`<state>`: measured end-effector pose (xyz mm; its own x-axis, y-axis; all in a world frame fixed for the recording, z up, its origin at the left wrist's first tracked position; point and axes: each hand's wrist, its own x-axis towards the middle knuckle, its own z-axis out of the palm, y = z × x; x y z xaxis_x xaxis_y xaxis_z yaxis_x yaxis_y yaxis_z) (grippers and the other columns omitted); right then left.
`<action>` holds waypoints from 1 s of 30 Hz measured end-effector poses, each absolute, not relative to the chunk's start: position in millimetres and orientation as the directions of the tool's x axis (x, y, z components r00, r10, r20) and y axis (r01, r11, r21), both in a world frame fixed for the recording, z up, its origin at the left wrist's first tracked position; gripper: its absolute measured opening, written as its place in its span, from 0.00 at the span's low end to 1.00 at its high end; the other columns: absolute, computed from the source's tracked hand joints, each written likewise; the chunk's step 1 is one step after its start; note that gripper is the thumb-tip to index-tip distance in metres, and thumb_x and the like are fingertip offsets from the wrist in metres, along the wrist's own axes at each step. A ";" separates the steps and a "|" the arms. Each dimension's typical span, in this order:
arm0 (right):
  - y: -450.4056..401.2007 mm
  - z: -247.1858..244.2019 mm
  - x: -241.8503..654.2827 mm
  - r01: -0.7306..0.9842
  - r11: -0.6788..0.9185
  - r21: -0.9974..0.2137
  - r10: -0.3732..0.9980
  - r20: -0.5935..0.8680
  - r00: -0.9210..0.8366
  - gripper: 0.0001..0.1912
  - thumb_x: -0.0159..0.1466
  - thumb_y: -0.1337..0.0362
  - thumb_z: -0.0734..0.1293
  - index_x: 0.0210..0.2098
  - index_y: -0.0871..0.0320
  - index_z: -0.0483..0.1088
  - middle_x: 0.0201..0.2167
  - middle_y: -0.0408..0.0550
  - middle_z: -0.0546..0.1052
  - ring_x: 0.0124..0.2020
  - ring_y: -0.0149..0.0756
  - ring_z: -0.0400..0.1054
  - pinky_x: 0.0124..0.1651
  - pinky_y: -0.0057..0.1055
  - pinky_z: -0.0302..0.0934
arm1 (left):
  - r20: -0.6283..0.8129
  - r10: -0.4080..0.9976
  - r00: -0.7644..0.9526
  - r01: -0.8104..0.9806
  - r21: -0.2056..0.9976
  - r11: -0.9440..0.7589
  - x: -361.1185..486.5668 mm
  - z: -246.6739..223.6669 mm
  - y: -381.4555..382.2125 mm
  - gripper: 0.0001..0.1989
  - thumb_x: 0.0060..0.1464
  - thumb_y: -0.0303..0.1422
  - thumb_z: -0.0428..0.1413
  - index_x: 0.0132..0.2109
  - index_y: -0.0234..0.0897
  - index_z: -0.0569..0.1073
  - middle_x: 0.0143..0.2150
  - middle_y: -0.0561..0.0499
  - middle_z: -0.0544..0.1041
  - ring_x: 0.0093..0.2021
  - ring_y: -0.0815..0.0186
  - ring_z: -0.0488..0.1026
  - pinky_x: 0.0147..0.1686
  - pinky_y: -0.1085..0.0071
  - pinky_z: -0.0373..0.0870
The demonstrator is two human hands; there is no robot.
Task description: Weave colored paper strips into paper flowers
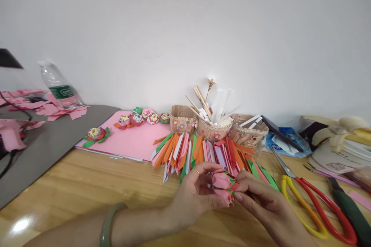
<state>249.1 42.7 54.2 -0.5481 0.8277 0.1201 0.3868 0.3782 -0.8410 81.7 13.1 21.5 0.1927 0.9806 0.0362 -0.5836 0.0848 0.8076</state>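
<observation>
My left grip (198, 191) was closed around one side of a folded-paper flower (222, 181), pink with green and orange, while my right grip (259, 197) pinched its other edge between thumb and fingers. The flower sat between my hands, just above the wooden surface (139, 189). Right beyond my fingers, a crowded row of folded strips (174, 152) in orange, pink, white, green and red blocked the way to three woven baskets (183, 119); the middle one held sticks and clear tubes. Close to my right wrist lay scissors (296, 178) with red and yellow handles, hemming that side in, and a dark-green-handled tool (349, 206) past them. Behind these was a blue packet (271, 141). Off to the left, finished-looking paper flowers (97, 134) rested on a pink sheet (130, 142), and farther out a clear bottle (61, 92) stood among pink paper scraps (53, 110).
</observation>
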 end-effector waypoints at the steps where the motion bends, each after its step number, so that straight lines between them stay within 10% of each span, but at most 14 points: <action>1: 43.2 53.7 248.5 0.381 0.372 -0.847 0.836 0.126 -0.534 0.15 0.60 0.54 0.62 0.23 0.56 0.70 0.24 0.44 0.69 0.28 0.35 0.65 0.31 0.29 0.59 | 0.032 0.981 0.193 -0.579 0.810 0.088 81.7 22.0 13.2 0.24 0.33 0.24 0.66 0.41 0.37 0.69 0.32 0.55 0.70 0.31 0.75 0.67 0.32 0.76 0.66; 30: 43.6 55.6 250.9 0.342 0.130 -0.931 0.869 -0.059 -0.491 0.15 0.50 0.48 0.69 0.20 0.54 0.75 0.21 0.43 0.70 0.28 0.36 0.65 0.30 0.29 0.61 | -0.006 0.973 0.231 -0.548 0.826 0.135 80.6 19.8 13.7 0.27 0.28 0.29 0.68 0.40 0.38 0.69 0.35 0.51 0.72 0.33 0.69 0.68 0.33 0.71 0.66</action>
<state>250.9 43.6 55.6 -0.4910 0.8692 -0.0591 0.3423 0.1300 -0.9305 80.6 13.7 19.8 0.2308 0.9730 -0.0058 -0.5476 0.1348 0.8258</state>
